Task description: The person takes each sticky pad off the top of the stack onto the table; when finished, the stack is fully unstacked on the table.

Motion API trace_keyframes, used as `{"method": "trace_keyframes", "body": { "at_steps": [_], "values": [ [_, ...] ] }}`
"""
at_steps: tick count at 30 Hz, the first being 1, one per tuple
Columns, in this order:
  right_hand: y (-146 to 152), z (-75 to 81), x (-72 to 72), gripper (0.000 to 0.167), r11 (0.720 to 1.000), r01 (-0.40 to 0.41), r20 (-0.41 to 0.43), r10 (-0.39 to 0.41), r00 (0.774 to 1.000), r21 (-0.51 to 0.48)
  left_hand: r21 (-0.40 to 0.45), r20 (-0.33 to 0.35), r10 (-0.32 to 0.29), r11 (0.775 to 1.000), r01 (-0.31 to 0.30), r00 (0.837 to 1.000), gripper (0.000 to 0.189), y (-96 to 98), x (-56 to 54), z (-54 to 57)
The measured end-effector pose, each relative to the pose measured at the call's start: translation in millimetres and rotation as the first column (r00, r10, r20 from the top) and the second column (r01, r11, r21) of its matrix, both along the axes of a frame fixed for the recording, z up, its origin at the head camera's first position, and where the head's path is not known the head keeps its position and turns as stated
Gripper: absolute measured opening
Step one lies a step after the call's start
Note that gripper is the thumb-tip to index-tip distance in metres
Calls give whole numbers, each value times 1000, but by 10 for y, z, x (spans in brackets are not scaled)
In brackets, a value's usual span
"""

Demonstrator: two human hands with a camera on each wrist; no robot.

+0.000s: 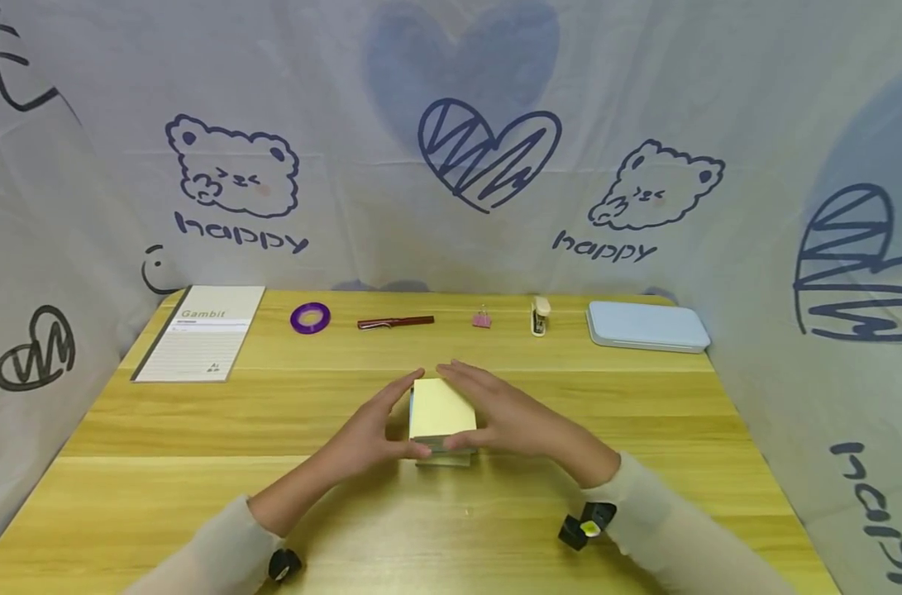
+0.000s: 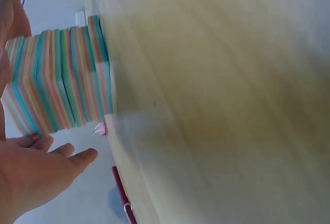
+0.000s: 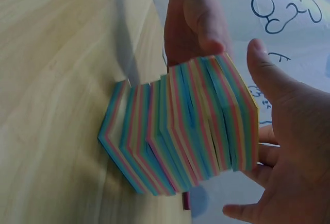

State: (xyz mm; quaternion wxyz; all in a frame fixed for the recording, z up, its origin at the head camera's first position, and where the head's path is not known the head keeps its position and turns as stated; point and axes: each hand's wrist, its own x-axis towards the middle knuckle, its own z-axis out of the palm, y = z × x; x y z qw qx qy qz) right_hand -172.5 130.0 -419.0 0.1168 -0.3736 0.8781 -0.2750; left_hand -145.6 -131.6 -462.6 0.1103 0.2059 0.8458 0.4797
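We see the left hand (image 1: 374, 431) and the right hand (image 1: 512, 416) flanking a stack of multicoloured sticky-note pads (image 1: 443, 406), fingers extended and unclenched. The stack, yellow on top and unevenly staggered, stands mid-table on the wooden table (image 1: 198, 430). Beyond it, left to right, we find a Gambit notebook (image 1: 201, 340), purple tape roll (image 1: 297, 319), dark red pen (image 1: 412, 321), pink binder clip (image 1: 482, 320), white stapler (image 1: 540, 307) and pale blue pencil case (image 1: 647, 326).
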Motion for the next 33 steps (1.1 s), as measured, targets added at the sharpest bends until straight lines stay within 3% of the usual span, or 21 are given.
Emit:
{"method": "trace_keyframes", "body": {
  "at_steps": [7, 14, 22, 33],
  "values": [
    [-71, -28, 11, 97, 999, 14, -17, -15, 1000, -32, 101, 21, 21, 995, -23, 1000, 95, 69, 2, -18],
    [-93, -54, 9, 88, 997, 21, -43, -24, 999, -67, 119, 30, 19, 993, -22, 999, 91, 78, -13, -23],
    [-65, -44, -9, 89, 996, 43, -1, -43, 999, -76, 121, 46, 6, 993, -12, 999, 89, 67, -29, -35],
    [195, 43, -217, 88, 989, 112, 19, -110, 994, -98, 122, 48, 11, 992, -17, 999, 86, 83, -47, -48]
  ]
}}
